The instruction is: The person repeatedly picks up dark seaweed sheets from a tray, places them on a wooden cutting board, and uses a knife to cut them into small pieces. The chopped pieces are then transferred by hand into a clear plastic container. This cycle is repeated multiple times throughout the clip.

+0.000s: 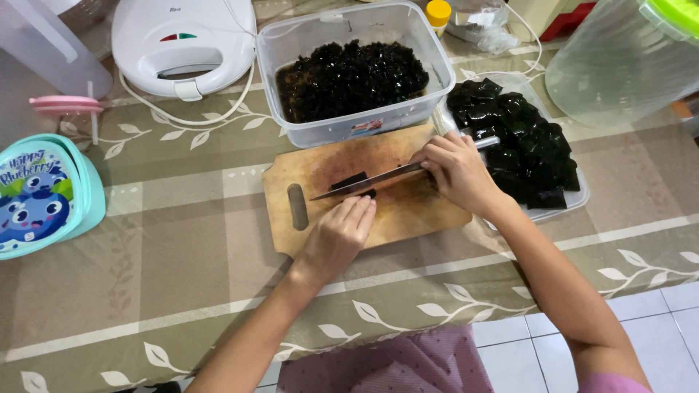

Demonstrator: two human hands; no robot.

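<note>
On the worn wooden cutting board (408,207), the right hand (455,171) grips a steel knife (364,182) over a glossy black jelly block (351,182), steadied by the left hand's (338,236) flat fingertips.

Both forearms are bare from wrist to past the elbow, with no watch, bracelet or ring showing on the left hand (336,236) or the right hand (457,172). The fingers (358,212) carry short, unpainted nails. A pink sleeve edge (610,383) shows at the right upper arm, and mauve-pink patterned cloth (397,365) covers the lap.
</note>
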